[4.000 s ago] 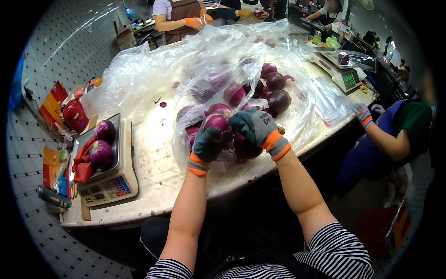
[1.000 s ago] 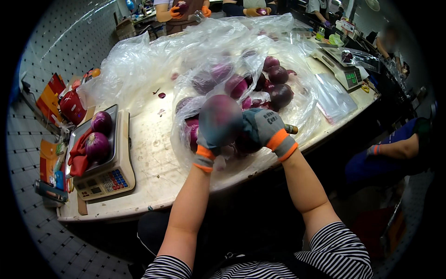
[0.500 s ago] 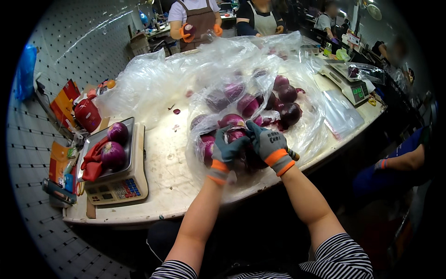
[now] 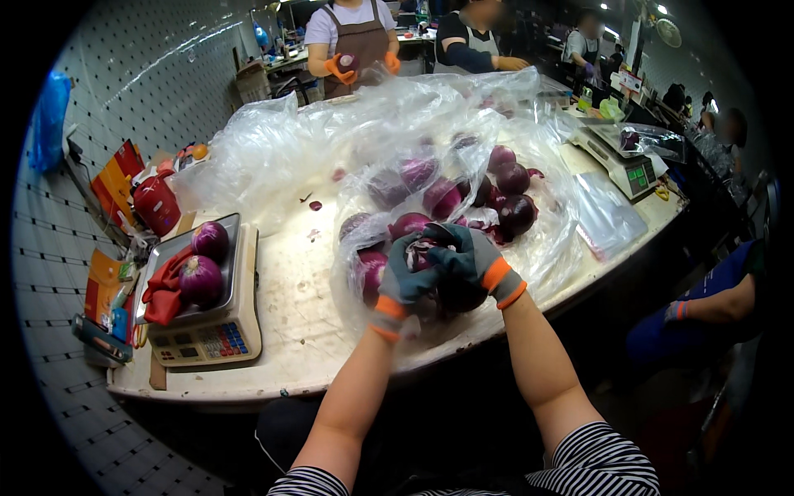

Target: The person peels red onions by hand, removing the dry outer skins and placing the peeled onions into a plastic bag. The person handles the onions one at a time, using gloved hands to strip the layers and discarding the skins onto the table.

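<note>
Both my hands wear grey-and-teal work gloves with orange cuffs. My left hand [image 4: 407, 274] is closed around the near side of a red onion [image 4: 422, 255] with loose, papery skin. Over the same onion, the fingers of my right hand [image 4: 468, 255] are bent inward against its top. Gloves hide much of the onion. Under and beside my hands, more red onions [image 4: 442, 198] lie in a big clear plastic bag [image 4: 546, 236] spread open on the white table [image 4: 289, 318]. A dark onion [image 4: 461, 294] sits just below my right hand.
At left, a weighing scale [image 4: 217, 337] carries two red onions [image 4: 201, 280] and a red cloth [image 4: 163, 302]. Flat clear bags [image 4: 608, 217] and another scale [image 4: 633, 169] are at right. Across the table, a person in a brown apron [image 4: 364, 45] holds an onion.
My right hand has turned inward over the onion, its fingers nearer my left hand. A short handle that showed beside my right wrist is out of sight. Across the table, a co-worker's arm has reached out.
</note>
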Demonstrator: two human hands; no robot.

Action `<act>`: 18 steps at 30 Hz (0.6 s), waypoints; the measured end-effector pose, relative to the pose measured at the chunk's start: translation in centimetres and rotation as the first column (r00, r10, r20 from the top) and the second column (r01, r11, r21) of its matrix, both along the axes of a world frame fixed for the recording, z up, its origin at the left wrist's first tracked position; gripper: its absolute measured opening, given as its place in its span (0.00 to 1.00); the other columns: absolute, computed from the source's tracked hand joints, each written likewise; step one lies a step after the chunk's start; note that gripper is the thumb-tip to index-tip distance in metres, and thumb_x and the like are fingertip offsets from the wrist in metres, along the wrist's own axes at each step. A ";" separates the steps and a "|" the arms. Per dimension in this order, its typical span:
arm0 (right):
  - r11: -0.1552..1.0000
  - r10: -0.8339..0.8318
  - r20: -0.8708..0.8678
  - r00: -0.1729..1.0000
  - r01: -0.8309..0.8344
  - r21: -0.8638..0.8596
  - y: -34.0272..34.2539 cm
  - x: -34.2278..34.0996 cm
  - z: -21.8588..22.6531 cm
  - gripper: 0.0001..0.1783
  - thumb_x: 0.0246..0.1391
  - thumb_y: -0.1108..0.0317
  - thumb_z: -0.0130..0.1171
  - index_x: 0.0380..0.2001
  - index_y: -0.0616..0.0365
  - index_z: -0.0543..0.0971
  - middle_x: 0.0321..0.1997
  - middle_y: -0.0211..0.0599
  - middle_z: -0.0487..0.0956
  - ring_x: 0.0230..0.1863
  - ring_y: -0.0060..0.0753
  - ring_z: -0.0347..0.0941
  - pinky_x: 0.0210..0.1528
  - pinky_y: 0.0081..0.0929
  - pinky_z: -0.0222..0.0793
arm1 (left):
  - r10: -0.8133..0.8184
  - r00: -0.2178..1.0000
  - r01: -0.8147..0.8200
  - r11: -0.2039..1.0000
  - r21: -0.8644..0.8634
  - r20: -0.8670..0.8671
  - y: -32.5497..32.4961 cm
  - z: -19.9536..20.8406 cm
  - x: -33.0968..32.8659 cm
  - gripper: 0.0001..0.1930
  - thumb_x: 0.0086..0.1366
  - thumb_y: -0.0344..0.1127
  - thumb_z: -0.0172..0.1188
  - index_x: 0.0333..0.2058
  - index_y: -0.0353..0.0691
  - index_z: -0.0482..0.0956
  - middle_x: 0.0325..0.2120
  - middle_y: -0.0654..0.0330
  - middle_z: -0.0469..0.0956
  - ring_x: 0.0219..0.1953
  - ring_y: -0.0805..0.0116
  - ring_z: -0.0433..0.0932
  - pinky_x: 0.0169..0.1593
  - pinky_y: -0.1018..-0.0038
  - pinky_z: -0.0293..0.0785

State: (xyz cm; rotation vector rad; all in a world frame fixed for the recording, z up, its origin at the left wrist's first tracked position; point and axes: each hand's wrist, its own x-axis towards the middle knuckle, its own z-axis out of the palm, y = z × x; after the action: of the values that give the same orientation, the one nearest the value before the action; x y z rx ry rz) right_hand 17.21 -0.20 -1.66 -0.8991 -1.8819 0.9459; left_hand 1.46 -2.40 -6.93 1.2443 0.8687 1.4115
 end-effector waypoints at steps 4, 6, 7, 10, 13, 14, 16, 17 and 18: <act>0.999 0.003 0.165 0.986 -0.009 0.036 0.5 0.3 0.0 0.17 0.50 0.60 0.54 0.43 0.52 0.78 0.37 0.46 0.79 0.40 0.44 0.76 0.43 0.32 0.69 | -0.064 0.993 0.071 0.995 0.063 -0.096 0.1 -0.2 -0.4 0.33 0.45 0.32 0.70 0.50 0.35 0.65 0.40 0.58 0.73 0.38 0.71 0.74 0.39 0.75 0.73; 0.995 -0.075 0.247 0.966 0.055 0.087 0.5 0.0 0.1 0.15 0.51 0.60 0.53 0.41 0.51 0.78 0.35 0.45 0.79 0.38 0.45 0.76 0.41 0.33 0.69 | -0.013 0.987 0.042 0.983 0.178 -0.161 0.1 -0.1 -0.6 0.32 0.46 0.30 0.70 0.50 0.37 0.65 0.39 0.59 0.73 0.35 0.72 0.75 0.34 0.76 0.75; 0.986 -0.133 0.268 0.954 0.100 0.134 0.6 -0.1 -0.3 0.14 0.52 0.59 0.53 0.40 0.50 0.78 0.34 0.44 0.79 0.37 0.45 0.76 0.40 0.34 0.69 | 0.048 0.973 0.012 0.966 0.258 -0.226 0.0 -0.1 -0.6 0.32 0.45 0.30 0.70 0.50 0.37 0.65 0.39 0.59 0.73 0.35 0.72 0.75 0.33 0.75 0.75; 0.983 -0.151 0.239 0.959 0.120 0.142 1.0 0.2 -0.6 0.14 0.53 0.57 0.52 0.38 0.49 0.79 0.33 0.43 0.79 0.36 0.47 0.75 0.38 0.36 0.69 | -0.011 0.982 0.037 0.990 0.137 -0.187 -0.5 0.4 -0.3 0.33 0.44 0.29 0.70 0.50 0.38 0.65 0.40 0.58 0.73 0.34 0.71 0.76 0.32 0.75 0.76; 0.991 -0.123 0.259 0.958 0.105 0.085 0.6 -0.1 0.5 0.14 0.54 0.55 0.50 0.37 0.49 0.79 0.33 0.44 0.79 0.36 0.49 0.75 0.38 0.38 0.69 | -0.070 0.988 0.076 0.997 0.033 -0.137 -0.8 0.7 -0.6 0.34 0.43 0.29 0.70 0.50 0.38 0.65 0.41 0.58 0.73 0.33 0.71 0.77 0.33 0.76 0.77; 0.992 -0.118 0.281 0.953 0.104 0.065 0.4 -0.4 0.9 0.15 0.55 0.54 0.49 0.36 0.50 0.79 0.33 0.45 0.79 0.36 0.50 0.74 0.38 0.39 0.69 | -0.083 0.989 0.085 0.996 0.014 -0.118 -0.9 0.8 -0.8 0.34 0.42 0.29 0.71 0.50 0.38 0.65 0.42 0.57 0.72 0.35 0.70 0.77 0.36 0.75 0.77; 0.963 -0.266 0.374 0.888 0.224 0.154 0.0 -0.9 1.1 0.15 0.55 0.54 0.49 0.36 0.51 0.78 0.32 0.46 0.79 0.36 0.51 0.74 0.39 0.41 0.69 | -0.093 0.985 0.099 0.994 0.038 -0.147 -1.1 1.2 -0.7 0.36 0.41 0.30 0.71 0.51 0.38 0.65 0.44 0.57 0.71 0.41 0.69 0.74 0.43 0.74 0.74; 0.940 -0.337 0.413 0.846 0.276 0.201 0.0 -1.1 1.1 0.15 0.55 0.54 0.48 0.35 0.51 0.78 0.32 0.46 0.78 0.36 0.52 0.74 0.39 0.42 0.69 | -0.081 0.977 0.098 0.992 0.078 -0.196 -1.1 1.2 -0.7 0.37 0.41 0.31 0.72 0.52 0.38 0.65 0.45 0.57 0.71 0.45 0.68 0.71 0.47 0.73 0.71; 0.918 -0.394 0.394 0.830 0.332 0.219 0.4 -1.0 0.7 0.16 0.55 0.54 0.48 0.35 0.52 0.78 0.32 0.47 0.78 0.36 0.52 0.74 0.39 0.42 0.69 | -0.063 0.967 0.095 0.988 0.120 -0.246 -1.2 1.2 -0.7 0.38 0.40 0.31 0.72 0.52 0.38 0.65 0.47 0.56 0.70 0.49 0.67 0.69 0.52 0.72 0.68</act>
State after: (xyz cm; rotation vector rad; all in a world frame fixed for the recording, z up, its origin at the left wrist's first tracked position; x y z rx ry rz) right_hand 16.19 0.21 -0.94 -1.4078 -2.0017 0.3886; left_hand 0.74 -3.57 -5.72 1.5587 0.8897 1.2876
